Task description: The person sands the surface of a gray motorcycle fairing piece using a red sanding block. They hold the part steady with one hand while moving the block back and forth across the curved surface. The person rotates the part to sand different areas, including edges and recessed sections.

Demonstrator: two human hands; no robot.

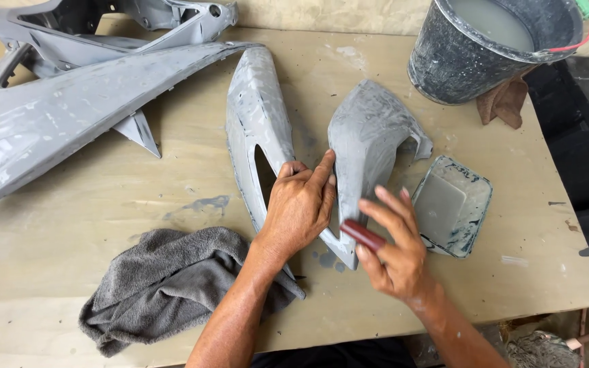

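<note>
Between both hands, grey fairing panel (366,146) (primed), right hand (393,249) pressing red sanding block (363,236)

You see soft, even daylight with faint shadows; the right grip (393,249) is motion-blurred, and edges bend slightly.

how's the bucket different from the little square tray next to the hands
The bucket is round, deep and dark, standing at the table's far corner; the square tray is shallow, flat and paint-smeared, lying beside the right hand. The bucket is far larger. Both hold cloudy grey liquid.
</note>
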